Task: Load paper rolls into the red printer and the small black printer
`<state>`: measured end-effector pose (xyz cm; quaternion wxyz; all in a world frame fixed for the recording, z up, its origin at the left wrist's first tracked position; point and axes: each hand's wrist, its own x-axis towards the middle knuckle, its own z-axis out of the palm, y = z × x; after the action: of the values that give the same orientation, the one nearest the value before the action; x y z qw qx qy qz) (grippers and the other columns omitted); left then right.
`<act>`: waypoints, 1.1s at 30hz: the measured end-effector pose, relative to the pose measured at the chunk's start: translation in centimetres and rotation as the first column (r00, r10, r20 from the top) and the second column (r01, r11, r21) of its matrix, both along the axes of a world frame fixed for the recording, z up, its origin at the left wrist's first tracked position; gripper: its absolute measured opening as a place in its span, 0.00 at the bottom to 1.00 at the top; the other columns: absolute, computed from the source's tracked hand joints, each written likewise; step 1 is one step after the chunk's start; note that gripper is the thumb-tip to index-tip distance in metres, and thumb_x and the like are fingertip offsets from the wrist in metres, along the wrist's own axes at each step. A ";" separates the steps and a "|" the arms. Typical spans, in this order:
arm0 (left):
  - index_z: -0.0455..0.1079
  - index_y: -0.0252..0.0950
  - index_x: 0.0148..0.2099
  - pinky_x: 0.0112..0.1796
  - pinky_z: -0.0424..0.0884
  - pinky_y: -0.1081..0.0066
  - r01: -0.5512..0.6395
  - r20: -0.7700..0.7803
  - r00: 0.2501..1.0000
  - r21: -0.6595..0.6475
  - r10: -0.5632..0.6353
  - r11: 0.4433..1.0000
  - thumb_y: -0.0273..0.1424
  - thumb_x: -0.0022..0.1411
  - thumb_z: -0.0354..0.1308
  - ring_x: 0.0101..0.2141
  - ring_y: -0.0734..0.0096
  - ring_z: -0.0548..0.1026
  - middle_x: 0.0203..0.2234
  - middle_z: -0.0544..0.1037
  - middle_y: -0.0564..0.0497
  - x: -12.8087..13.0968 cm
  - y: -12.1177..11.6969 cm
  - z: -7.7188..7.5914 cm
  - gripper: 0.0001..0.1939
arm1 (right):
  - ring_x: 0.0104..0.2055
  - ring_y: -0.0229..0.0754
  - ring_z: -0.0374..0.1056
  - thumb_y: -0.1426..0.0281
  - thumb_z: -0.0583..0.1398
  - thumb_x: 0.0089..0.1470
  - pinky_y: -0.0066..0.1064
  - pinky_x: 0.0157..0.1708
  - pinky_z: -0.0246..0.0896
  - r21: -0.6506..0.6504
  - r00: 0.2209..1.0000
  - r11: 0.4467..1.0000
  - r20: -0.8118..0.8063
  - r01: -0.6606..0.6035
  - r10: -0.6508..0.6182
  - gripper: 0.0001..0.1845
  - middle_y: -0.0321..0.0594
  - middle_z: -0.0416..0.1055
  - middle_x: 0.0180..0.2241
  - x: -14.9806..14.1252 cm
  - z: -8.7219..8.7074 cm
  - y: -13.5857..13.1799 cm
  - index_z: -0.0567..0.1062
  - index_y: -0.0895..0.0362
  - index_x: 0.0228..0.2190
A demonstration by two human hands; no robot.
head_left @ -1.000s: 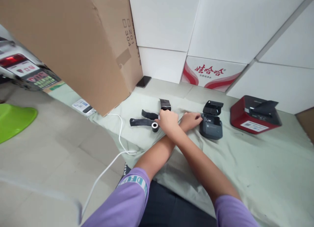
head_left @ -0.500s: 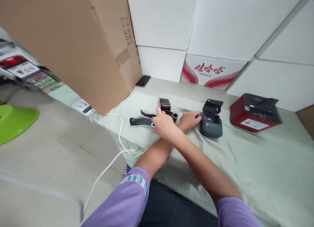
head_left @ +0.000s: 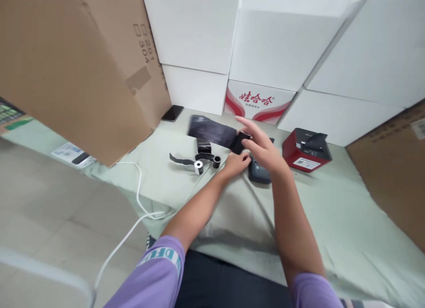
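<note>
My right hand (head_left: pixel 262 149) is closed on a roll of black label tape (head_left: pixel 239 144). Its loose end, blurred, stretches out to the left above the table. Below it, my left hand (head_left: pixel 236 163) is closed, its curled fingertips against the left side of a small dark grey printer (head_left: pixel 259 173). My right hand and wrist cover much of the printer, including most of its raised lid. Left of my hands lie a white-cored roll (head_left: pixel 198 167), a small black roll (head_left: pixel 216 161) with a strip, and a wider black roll (head_left: pixel 203 146).
A red and black box (head_left: pixel 305 150) stands to the right. A phone (head_left: pixel 172 113) lies by the large cardboard box (head_left: pixel 99 77). White cartons (head_left: pixel 195 86) line the back. A white cable (head_left: pixel 139 184) hangs over the table's left edge.
My right hand has lifted a black roll with its strip off the table and moved right, uncrossing my arms. My left hand stays beside the printer. The view has shifted right.
</note>
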<state>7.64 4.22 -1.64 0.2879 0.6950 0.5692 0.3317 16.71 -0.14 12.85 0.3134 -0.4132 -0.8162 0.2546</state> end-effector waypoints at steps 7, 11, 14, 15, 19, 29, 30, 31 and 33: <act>0.79 0.37 0.48 0.50 0.69 0.64 0.005 -0.160 0.987 -0.031 -0.010 1.000 0.39 0.65 0.55 0.48 0.56 0.78 0.45 0.83 0.44 -0.1 0.8 -0.6 0.17 | 0.51 0.51 0.72 0.56 0.62 0.49 0.42 0.48 0.70 -0.148 0.856 0.916 -0.325 0.373 -0.401 0.35 0.48 0.75 0.50 10.2 -8.9 3.5 0.65 0.53 0.57; 0.81 0.33 0.43 0.49 0.69 0.62 0.031 -0.244 0.969 -0.010 -0.032 0.999 0.39 0.65 0.54 0.45 0.53 0.79 0.42 0.84 0.39 -0.1 0.9 -0.5 0.18 | 0.44 0.47 0.74 0.54 0.64 0.48 0.37 0.39 0.71 -0.281 0.701 0.895 -0.556 0.347 -0.447 0.25 0.45 0.77 0.46 11.9 -10.7 4.3 0.73 0.53 0.46; 0.80 0.37 0.42 0.47 0.69 0.65 0.065 -0.241 0.969 0.041 -0.053 0.997 0.37 0.67 0.52 0.44 0.58 0.79 0.41 0.84 0.43 -0.2 0.6 -0.3 0.16 | 0.42 0.45 0.74 0.52 0.65 0.48 0.36 0.37 0.71 -0.368 0.593 0.921 -0.717 0.125 -0.367 0.21 0.41 0.78 0.43 12.0 -10.2 3.9 0.75 0.51 0.40; 0.80 0.38 0.42 0.46 0.68 0.66 0.077 -0.238 0.969 0.057 -0.061 0.995 0.36 0.67 0.51 0.43 0.59 0.79 0.40 0.84 0.45 -0.2 0.5 -0.3 0.16 | 0.43 0.46 0.74 0.51 0.64 0.49 0.37 0.37 0.72 -0.386 0.565 0.921 -0.752 0.042 -0.341 0.20 0.41 0.78 0.43 12.0 -9.9 3.6 0.75 0.50 0.39; 0.78 0.39 0.37 0.42 0.67 0.68 0.096 -0.217 0.973 0.092 -0.074 0.991 0.34 0.67 0.50 0.39 0.64 0.78 0.37 0.84 0.49 -0.3 0.3 -0.4 0.14 | 0.38 0.46 0.73 0.47 0.59 0.56 0.40 0.36 0.71 -0.395 0.550 0.913 -0.787 -0.099 -0.281 0.20 0.40 0.77 0.39 12.5 -9.2 2.6 0.76 0.48 0.39; 0.78 0.39 0.39 0.42 0.66 0.69 0.090 -0.232 0.970 0.071 -0.071 0.993 0.34 0.68 0.50 0.39 0.64 0.78 0.38 0.84 0.49 -0.3 0.3 -0.1 0.14 | 0.45 0.50 0.71 0.64 0.62 0.51 0.46 0.49 0.65 -0.017 0.949 0.964 -0.169 0.265 -0.264 0.15 0.44 0.75 0.42 11.8 -11.8 4.2 0.75 0.54 0.42; 0.78 0.39 0.39 0.42 0.66 0.69 0.089 -0.235 0.969 0.071 -0.071 0.993 0.34 0.68 0.50 0.39 0.64 0.78 0.38 0.84 0.49 -0.3 0.3 -0.1 0.14 | 0.47 0.51 0.70 0.65 0.61 0.53 0.47 0.50 0.65 0.044 0.959 0.964 -0.122 0.264 -0.257 0.14 0.45 0.74 0.44 11.7 -12.0 4.3 0.75 0.54 0.42; 0.78 0.39 0.39 0.42 0.66 0.69 0.089 -0.238 0.969 0.073 -0.070 0.993 0.34 0.68 0.50 0.39 0.64 0.78 0.38 0.84 0.49 -0.3 0.3 -0.2 0.14 | 0.48 0.52 0.69 0.65 0.60 0.54 0.47 0.51 0.64 0.094 0.963 0.961 -0.084 0.262 -0.254 0.14 0.46 0.73 0.44 11.6 -12.1 4.3 0.76 0.54 0.43; 0.78 0.39 0.39 0.42 0.66 0.69 0.091 -0.241 0.968 0.077 -0.070 0.993 0.34 0.68 0.51 0.39 0.64 0.78 0.38 0.84 0.49 -0.2 0.3 -0.2 0.14 | 0.50 0.54 0.67 0.65 0.60 0.55 0.49 0.53 0.63 0.167 0.964 0.950 -0.038 0.266 -0.263 0.14 0.47 0.72 0.44 11.4 -12.3 4.3 0.77 0.53 0.43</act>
<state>7.40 4.55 -1.88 0.2002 0.7642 0.5559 0.2587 28.09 4.20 0.52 0.3852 -0.4884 -0.7698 0.1428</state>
